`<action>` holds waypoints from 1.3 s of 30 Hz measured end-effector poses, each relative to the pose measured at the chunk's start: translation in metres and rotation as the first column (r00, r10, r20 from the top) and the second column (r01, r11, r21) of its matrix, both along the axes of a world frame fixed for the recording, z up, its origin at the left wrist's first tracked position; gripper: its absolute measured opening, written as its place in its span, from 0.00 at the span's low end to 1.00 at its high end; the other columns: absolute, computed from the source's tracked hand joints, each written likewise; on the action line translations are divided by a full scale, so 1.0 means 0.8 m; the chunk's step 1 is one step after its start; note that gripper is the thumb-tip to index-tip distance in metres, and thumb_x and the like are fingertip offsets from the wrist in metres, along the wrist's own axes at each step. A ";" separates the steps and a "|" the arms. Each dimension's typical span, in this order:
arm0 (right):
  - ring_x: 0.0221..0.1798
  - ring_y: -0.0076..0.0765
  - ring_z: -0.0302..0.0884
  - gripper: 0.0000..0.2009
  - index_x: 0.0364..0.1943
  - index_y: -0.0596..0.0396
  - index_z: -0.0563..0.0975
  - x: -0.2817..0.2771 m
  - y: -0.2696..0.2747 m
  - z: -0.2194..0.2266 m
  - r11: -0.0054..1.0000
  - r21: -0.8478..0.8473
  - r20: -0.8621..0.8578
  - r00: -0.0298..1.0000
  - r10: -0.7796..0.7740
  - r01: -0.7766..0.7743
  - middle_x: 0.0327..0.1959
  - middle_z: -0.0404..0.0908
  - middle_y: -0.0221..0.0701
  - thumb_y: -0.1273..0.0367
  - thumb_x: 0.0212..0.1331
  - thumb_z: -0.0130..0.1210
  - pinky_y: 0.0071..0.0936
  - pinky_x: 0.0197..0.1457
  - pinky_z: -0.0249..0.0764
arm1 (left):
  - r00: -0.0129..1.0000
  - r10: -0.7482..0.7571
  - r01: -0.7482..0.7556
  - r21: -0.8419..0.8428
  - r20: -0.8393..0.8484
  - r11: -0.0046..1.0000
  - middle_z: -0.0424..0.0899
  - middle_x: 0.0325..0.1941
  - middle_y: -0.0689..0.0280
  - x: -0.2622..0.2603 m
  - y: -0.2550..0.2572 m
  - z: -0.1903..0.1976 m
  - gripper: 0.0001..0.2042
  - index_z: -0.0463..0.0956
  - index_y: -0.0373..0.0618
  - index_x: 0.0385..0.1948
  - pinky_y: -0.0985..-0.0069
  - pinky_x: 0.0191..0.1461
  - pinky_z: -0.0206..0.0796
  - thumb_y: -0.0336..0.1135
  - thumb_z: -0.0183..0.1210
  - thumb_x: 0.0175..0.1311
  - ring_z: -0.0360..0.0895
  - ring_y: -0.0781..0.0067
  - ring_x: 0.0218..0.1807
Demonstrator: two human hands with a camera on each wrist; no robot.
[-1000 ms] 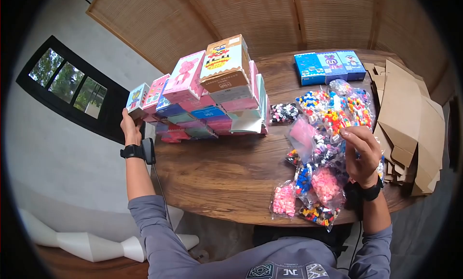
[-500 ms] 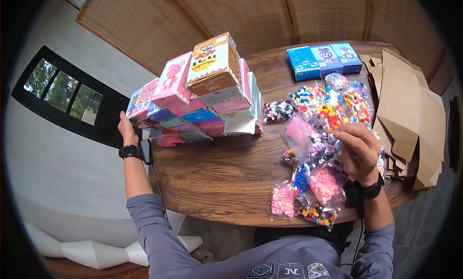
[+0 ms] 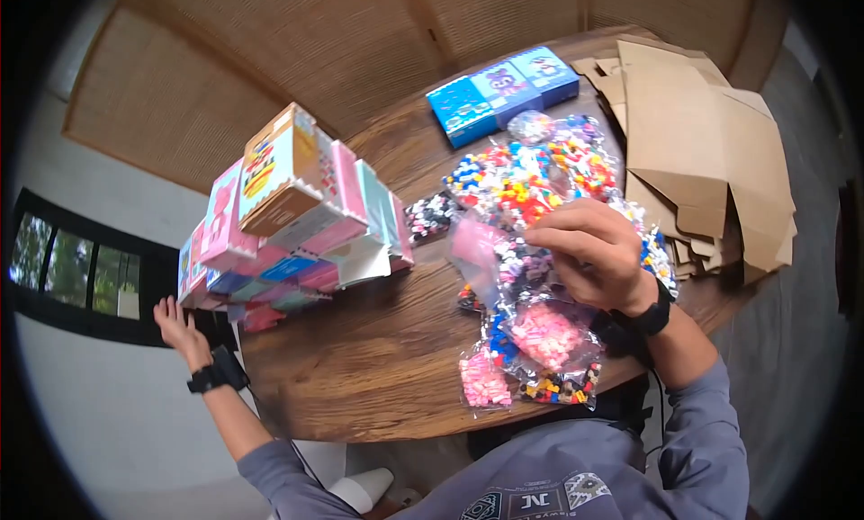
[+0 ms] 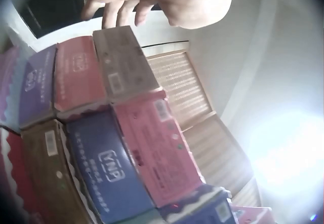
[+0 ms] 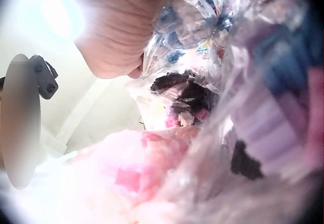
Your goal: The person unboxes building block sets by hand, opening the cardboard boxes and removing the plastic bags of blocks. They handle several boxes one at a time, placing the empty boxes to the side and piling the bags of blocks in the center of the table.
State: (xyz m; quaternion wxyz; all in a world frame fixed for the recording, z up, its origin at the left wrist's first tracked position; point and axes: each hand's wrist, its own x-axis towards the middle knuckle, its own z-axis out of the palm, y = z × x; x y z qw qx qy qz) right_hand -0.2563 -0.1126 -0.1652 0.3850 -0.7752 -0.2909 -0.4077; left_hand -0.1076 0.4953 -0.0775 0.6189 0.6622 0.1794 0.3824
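My left hand is beside the left end of the stacked boxes, fingers spread and holding nothing. In the left wrist view that hand shows above the box ends, apart from them. Above the pile of clear bags of small coloured bricks hangs my right hand, its fingers bent; whether anything is between the fingertips cannot be told. The right wrist view shows part of this hand near the bags. A brown-edged box lies on top of the stack.
Blue and purple boxes stand at the table's back. Flattened brown cardboard lies at the right end. The wooden table has a curved front edge. A woven screen stands behind.
My left hand has come away from the leftmost box and opened out. The view has swung to the right. The right hand stays above the bags.
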 end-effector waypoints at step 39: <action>0.43 0.41 0.82 0.12 0.41 0.56 0.83 -0.008 -0.009 0.059 0.996 -0.073 -0.303 0.951 -0.065 0.045 0.39 0.83 0.36 0.80 0.51 0.61 0.32 0.45 0.79 | 0.289 -0.915 0.872 -0.471 0.280 0.132 0.84 0.40 0.55 -0.071 -0.473 -0.193 0.12 0.74 0.35 0.47 0.65 0.61 0.72 0.35 0.49 0.73 0.82 0.63 0.49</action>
